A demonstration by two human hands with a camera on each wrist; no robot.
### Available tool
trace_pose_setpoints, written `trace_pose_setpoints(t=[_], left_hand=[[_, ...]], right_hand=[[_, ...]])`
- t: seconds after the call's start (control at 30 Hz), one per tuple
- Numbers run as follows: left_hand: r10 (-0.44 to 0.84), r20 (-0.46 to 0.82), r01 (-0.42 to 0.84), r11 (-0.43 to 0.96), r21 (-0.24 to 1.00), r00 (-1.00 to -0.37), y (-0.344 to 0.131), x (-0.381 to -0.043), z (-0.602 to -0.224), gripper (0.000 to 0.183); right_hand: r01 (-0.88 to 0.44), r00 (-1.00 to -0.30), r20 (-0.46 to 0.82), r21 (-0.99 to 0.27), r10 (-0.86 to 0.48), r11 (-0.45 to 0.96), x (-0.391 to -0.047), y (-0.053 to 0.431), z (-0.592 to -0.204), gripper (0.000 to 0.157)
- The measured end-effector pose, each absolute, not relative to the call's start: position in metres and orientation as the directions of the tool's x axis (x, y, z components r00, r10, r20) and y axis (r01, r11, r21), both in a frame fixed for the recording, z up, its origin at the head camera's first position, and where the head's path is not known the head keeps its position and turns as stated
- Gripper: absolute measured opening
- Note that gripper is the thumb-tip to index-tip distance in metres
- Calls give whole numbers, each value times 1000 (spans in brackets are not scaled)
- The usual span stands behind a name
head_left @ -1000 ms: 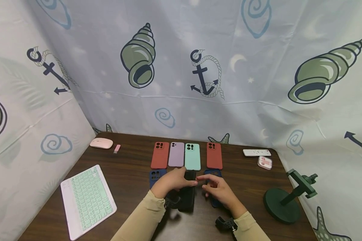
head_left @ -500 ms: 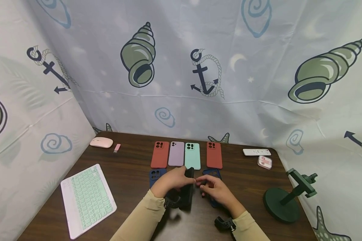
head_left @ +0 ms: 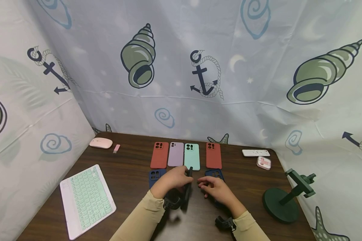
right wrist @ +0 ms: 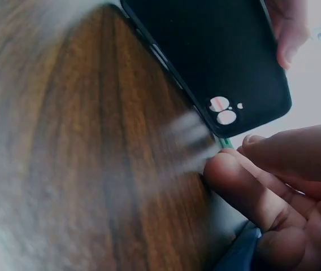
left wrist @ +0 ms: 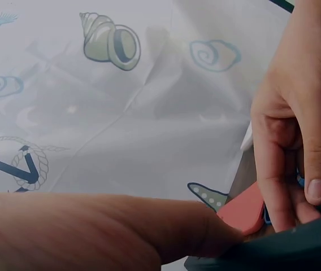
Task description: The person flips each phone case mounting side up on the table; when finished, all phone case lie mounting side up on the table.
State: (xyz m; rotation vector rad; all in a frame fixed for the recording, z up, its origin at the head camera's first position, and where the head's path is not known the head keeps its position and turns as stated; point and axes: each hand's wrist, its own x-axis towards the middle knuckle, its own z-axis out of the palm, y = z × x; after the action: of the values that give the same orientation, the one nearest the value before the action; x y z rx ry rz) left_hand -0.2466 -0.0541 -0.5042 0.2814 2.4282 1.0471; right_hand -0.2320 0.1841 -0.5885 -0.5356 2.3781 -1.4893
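Note:
My left hand [head_left: 174, 178] grips a black phone case [head_left: 187, 191] by its side edges, tilted up on its long edge over the middle of the table. In the right wrist view the black phone case [right wrist: 217, 62] shows its back, with light coming through the round camera cutouts; a left fingertip curls over its edge. Just to the right, my right hand [head_left: 219, 191] hovers with loosely bent fingers and holds nothing, its fingertips close to the case's camera end. Below it lies a dark blue phone case [head_left: 215, 173], partly covered. Another blue phone case [head_left: 155, 174] is partly hidden behind my left hand.
Behind the hands lie a red phone case [head_left: 159, 157], a lilac one [head_left: 176, 155], a mint one [head_left: 192, 159] and another red case [head_left: 214, 157]. A keyboard [head_left: 88, 201] and mouse [head_left: 101, 143] are left; a green stand [head_left: 280, 206] and white remote [head_left: 255, 153] are right.
The black phone case has turned from nearly flat to almost on edge, tipping leftward in my left hand. My right fingertips, near its edge before, are now a little apart from it.

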Motion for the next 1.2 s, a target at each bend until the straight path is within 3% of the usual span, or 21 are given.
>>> trace_pose_setpoints(t=[0.07,0.33,0.5,0.7,1.0,1.2], left_hand=[[359,-323,34,712,702,-876,-54,-246,-503,46],[354,-356,-66,623,780,-865,-55,-247,-502,43],[341,-304,-7,655,756,-890,-57,-250,-509,50],[343,-262,53,691,721,-902,-59,-254,-519,45],[314,-301,67,783,618,-900,-56,-257,-534,56],[321,-281,82,777,624,-904,-54,-257,-538,58]], right_hand=[[-182,-887,-31,-894,-461,410,-232,183,-590,32],[-194,-876,-14,-905,-482,378,-231,183,-590,33],[-136,-876,-59,-922,-480,362,-233,186,-589,35],[-107,-888,-88,-915,-451,389,-234,188,-587,38],[-36,-919,-96,-946,-382,323,-237,187,-589,40],[8,-933,-118,-952,-341,307,-231,183,-583,39]])
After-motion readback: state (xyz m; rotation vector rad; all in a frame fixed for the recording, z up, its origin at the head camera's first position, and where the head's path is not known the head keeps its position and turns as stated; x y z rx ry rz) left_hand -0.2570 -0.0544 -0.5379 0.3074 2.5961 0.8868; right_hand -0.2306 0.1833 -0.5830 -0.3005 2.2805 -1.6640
